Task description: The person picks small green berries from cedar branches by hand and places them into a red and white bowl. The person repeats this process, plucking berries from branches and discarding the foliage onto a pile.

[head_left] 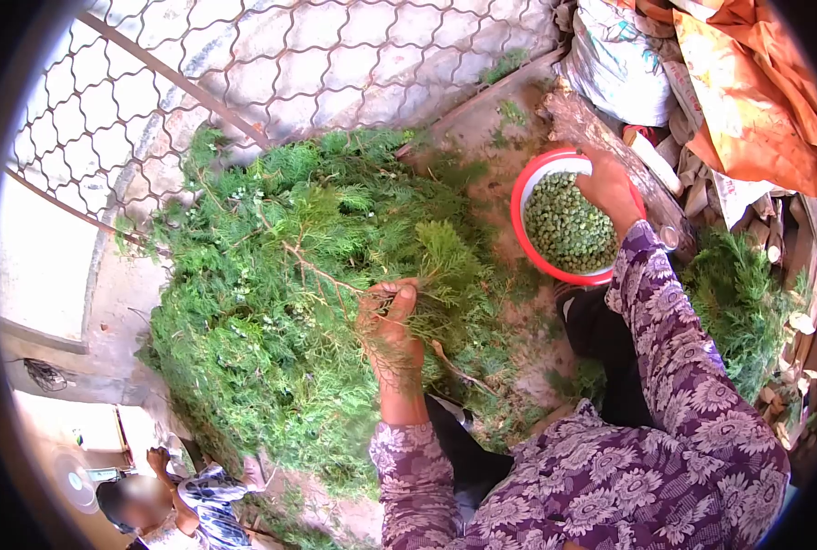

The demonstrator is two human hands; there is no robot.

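My left hand (394, 325) is closed round a thin, leafy green branch (321, 275) above a large heap of cut green sprigs (243, 367). At the right, my right hand (605, 183) is over the upper right rim of a red-rimmed white bucket (521, 215). Many small round green seed cones (569, 220) lie in the bucket. The fingertips of my right hand point down to the bucket's inside, and whether they hold anything is hidden.
A wire mesh fence (335, 64) runs along the top. White sacks (614, 64), an orange cloth (747, 101) and a log (592, 124) are at the upper right. More sprigs (738, 302) lie at the right. Another person (211, 504) sits at the lower left.
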